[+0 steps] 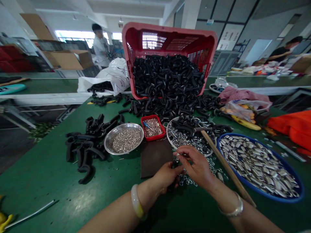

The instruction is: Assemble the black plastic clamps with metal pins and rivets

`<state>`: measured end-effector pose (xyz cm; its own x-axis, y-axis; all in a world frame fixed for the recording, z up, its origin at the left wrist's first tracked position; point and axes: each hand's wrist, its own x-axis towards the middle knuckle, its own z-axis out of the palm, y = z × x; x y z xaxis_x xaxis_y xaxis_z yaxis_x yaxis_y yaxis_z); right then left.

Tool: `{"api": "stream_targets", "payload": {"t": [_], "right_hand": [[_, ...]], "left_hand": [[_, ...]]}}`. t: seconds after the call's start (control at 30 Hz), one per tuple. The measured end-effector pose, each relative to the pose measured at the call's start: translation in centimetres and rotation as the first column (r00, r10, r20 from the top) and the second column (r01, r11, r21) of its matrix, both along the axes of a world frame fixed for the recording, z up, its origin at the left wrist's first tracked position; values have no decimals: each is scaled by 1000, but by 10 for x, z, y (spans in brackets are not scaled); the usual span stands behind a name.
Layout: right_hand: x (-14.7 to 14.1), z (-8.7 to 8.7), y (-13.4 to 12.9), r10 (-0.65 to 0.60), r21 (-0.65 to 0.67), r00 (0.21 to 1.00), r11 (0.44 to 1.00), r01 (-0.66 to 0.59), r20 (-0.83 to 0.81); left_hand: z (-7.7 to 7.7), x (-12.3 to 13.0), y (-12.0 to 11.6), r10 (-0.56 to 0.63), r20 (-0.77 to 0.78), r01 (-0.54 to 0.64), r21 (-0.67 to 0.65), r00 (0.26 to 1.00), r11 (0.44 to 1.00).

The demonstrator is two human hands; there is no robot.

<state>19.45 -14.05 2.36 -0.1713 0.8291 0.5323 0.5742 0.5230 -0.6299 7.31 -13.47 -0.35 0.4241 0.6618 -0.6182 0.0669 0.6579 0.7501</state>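
Observation:
Near the middle of the bench, my left hand (167, 176) is closed around a black plastic handle part (174, 164), mostly hidden by the fingers. My right hand (195, 166) meets it from the right, thumb and fingertips pinched together at the part's upper end. Something small and shiny shows at those fingertips, too small to name. Beneath and beside the hands lie loose metal nuts (188, 180). A dark square pad (155, 158) is just left of the hands. Beyond them stands a white-rimmed tray (170, 137) of metal hardware and black parts.
A hammer (224, 165) with a wooden handle lies right of my hands, by a blue tray (302, 191) of metal sleeves. A steel bowl (107, 147) of small rings, a red box (163, 134) of pins, finished-looking black parts (85, 145) and a tipped red crate (126, 61) surround the pad.

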Motion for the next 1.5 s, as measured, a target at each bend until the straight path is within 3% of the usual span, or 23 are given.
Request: {"api": "stream_targets", "payload": {"t": [0.13,0.23,0.37,0.47,0.6,0.63,0.7,0.77,0.87,1.0,1.2,1.37,1.5], "right_hand": [[2,-3,1,53,-35,998,998,-51,33],[4,-4,2,64,-197,997,978,-69,-32],[10,-6,7,41,-475,947,857,-197,-319],[15,-13,11,-26,-541,895,804,-246,-446],[22,-20,31,-45,-609,918,760,-225,-395],[23,-19,41,-24,-614,951,769,-179,-307],[25,-15,66,10,-542,999,840,20,52],[26,-10,94,-34,-342,895,917,205,445],[22,-8,129,-60,-223,755,937,268,653],[13,-16,145,-36,-245,686,919,309,727],[32,-19,130,-23,-232,668,929,289,743],[47,-6,110,-79,-188,725,941,280,685],[29,-2,85,-12,-162,922,983,81,387]], "left_hand": [[5,-1,-1,16,24,-15,-42,1000,999],[4,-4,0,-3,67,2,4,998,1000],[-1,-16,2,-92,105,83,88,990,993],[-2,-28,6,-172,272,160,66,947,985],[1,-42,19,-107,557,193,-98,823,976],[1,-43,23,-74,600,201,-149,797,968],[-2,-43,34,16,647,176,-231,762,957],[-7,-41,45,115,643,94,-280,757,955],[-15,-38,56,200,626,12,-317,754,948],[-20,-40,58,222,665,30,-346,713,938],[-24,-45,52,204,710,52,-321,674,946],[-21,-38,54,223,657,18,-339,720,940],[-21,-33,55,265,571,-60,-351,777,934]]}}
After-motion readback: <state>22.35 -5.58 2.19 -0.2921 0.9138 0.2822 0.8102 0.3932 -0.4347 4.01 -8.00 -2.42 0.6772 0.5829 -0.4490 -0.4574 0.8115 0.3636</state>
